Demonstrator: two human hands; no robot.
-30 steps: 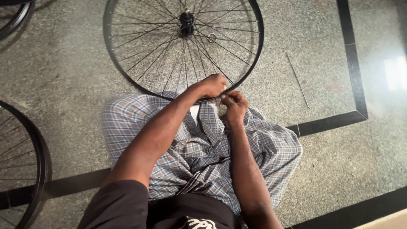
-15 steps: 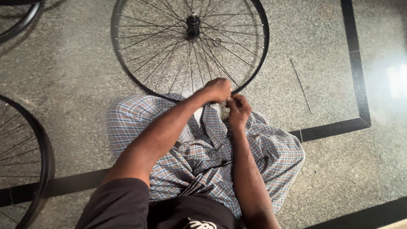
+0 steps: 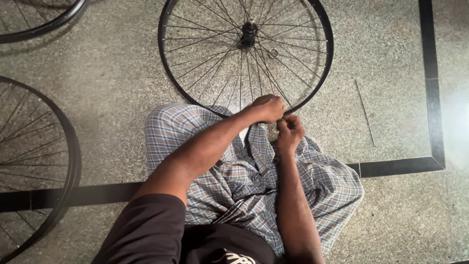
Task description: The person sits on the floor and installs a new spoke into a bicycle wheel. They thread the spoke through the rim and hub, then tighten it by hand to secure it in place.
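Spokes fan out from the hub (image 3: 248, 33) of a black bicycle wheel (image 3: 245, 54) that lies flat on the speckled stone floor (image 3: 112, 83), its near rim just in front of the seated person's knees.

Head view: the person sits on the floor in a checked wrap (image 3: 254, 181) and a dark shirt. Both hands meet at the near edge of the rim (image 3: 312, 95). The left hand (image 3: 267, 107) reaches across from the left, knuckles up, its grip curled together over the rim where the spokes end. What it pinches is hidden under the fingers. The right hand (image 3: 290, 131) sits just beside it, a little nearer the body, fingers bunched together as if on something small. The thing itself is too small to make out, so I cannot tell what either grip is clamped on. A small metal ring (image 3: 272, 52) rests among the spokes near the hub.

A loose spoke (image 3: 365, 113) lies on the floor to the right of the wheel, well apart from the hands. A dark inlaid band (image 3: 430, 83) runs along the floor beyond it. Two more wheels lie to the left: one at the far corner (image 3: 44, 24), one close beside the person (image 3: 68, 146).

Judging by the pose, this is fine work at the rim end of a spoke. It would go best with the left hand steadying the rim while the right makes small, even turns, keeping the wheel flat so the neighbouring spokes stay unbent.
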